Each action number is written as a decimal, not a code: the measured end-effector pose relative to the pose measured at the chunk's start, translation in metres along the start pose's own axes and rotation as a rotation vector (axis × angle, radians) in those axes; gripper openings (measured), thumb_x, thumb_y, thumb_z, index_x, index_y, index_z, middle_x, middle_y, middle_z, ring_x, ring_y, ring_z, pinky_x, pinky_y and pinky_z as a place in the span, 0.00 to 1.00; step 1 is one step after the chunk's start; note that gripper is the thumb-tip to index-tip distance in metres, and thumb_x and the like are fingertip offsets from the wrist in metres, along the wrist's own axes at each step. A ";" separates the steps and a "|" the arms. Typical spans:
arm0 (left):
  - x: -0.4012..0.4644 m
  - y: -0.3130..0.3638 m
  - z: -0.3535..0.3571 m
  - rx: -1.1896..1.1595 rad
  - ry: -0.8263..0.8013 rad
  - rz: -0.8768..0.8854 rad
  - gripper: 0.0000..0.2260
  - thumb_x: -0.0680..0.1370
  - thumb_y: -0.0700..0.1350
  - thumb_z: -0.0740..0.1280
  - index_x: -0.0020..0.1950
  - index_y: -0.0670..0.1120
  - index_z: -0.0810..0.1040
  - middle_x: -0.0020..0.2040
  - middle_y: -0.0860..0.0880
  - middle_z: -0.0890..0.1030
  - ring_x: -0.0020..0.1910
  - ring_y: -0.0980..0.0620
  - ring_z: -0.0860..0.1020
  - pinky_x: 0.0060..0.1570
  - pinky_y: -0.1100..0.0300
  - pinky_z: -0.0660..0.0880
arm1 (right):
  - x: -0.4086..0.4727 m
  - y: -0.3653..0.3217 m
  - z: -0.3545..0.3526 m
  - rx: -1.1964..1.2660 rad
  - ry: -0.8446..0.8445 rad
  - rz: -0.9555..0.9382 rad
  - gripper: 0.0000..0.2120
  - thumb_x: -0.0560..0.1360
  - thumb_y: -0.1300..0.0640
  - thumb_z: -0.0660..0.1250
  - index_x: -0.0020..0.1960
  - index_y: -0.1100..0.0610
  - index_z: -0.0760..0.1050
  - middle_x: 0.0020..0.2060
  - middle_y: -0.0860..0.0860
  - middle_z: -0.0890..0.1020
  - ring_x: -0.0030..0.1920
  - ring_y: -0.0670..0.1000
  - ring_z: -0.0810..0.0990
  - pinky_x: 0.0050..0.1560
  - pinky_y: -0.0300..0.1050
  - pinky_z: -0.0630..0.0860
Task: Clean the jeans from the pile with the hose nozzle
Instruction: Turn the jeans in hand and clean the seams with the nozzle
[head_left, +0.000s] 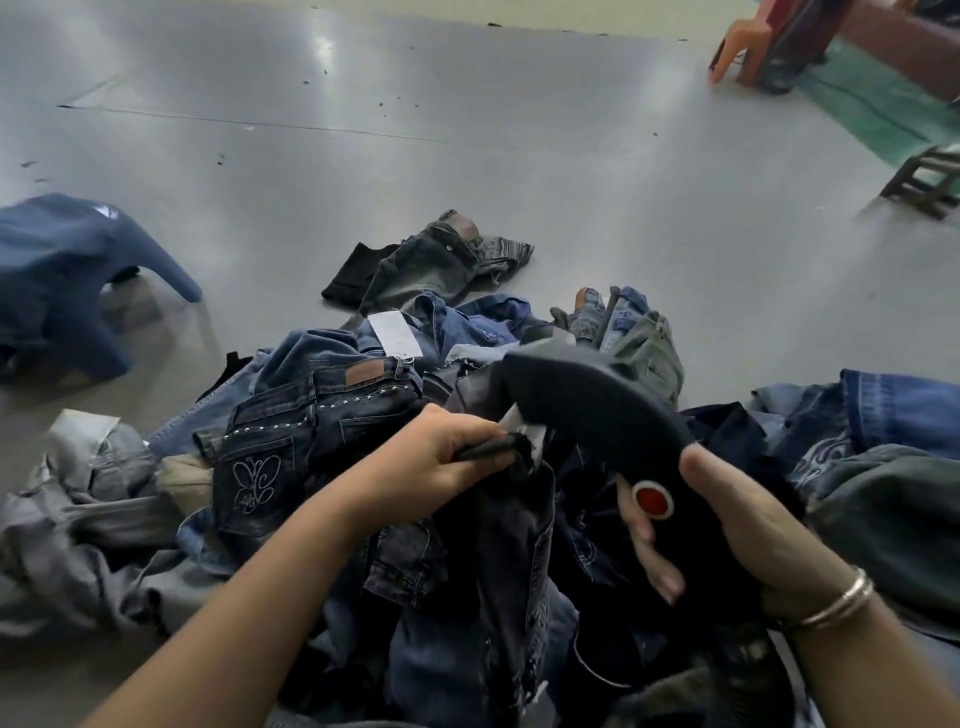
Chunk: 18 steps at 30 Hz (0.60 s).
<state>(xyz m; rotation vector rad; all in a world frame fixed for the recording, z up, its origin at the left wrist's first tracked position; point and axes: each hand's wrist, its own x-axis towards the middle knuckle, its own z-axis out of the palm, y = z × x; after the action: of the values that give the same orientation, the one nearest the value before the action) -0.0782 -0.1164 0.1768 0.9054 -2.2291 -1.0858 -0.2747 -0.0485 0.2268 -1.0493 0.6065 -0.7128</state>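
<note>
A pile of jeans (332, 415) in blue, grey and black lies on the floor in front of me. My left hand (436, 462) pinches the edge of a dark pair of jeans (493, 545) lifted above the pile. My right hand (727, 540) grips the black hose nozzle (597, 410), which has a red round button (652, 500) near my fingers. The nozzle's front end points up and left, just above the fabric that my left hand holds. A bracelet sits on my right wrist.
A blue plastic stool (67, 275) stands at the left. A separate pair of grey jeans (441, 260) lies on the grey floor (415, 130) beyond the pile. An orange chair (748, 52) and a wooden stool (924, 182) are at the far right.
</note>
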 end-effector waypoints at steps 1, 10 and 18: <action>0.000 0.000 -0.002 -0.019 -0.005 -0.010 0.14 0.79 0.41 0.66 0.35 0.55 0.72 0.29 0.53 0.70 0.30 0.62 0.67 0.33 0.64 0.64 | -0.024 0.007 -0.034 0.058 0.169 -0.029 0.29 0.67 0.33 0.71 0.49 0.57 0.67 0.27 0.54 0.76 0.21 0.52 0.73 0.25 0.42 0.72; -0.004 -0.007 -0.014 0.011 0.099 -0.035 0.12 0.75 0.44 0.64 0.33 0.55 0.69 0.28 0.55 0.69 0.30 0.62 0.66 0.32 0.65 0.63 | -0.040 0.025 -0.057 0.025 0.033 0.069 0.11 0.76 0.43 0.67 0.57 0.44 0.75 0.34 0.60 0.76 0.24 0.53 0.76 0.26 0.41 0.74; -0.002 -0.006 -0.006 0.033 0.066 0.023 0.14 0.77 0.45 0.66 0.32 0.50 0.67 0.28 0.54 0.65 0.29 0.63 0.64 0.32 0.66 0.62 | -0.024 0.020 -0.052 0.044 0.105 0.005 0.29 0.70 0.34 0.68 0.47 0.61 0.66 0.26 0.52 0.77 0.22 0.51 0.74 0.25 0.42 0.73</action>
<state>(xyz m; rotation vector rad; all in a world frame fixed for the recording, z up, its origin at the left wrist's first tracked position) -0.0704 -0.1209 0.1750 0.9141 -2.2039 -0.9982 -0.3245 -0.0524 0.1915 -0.9735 0.6806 -0.7770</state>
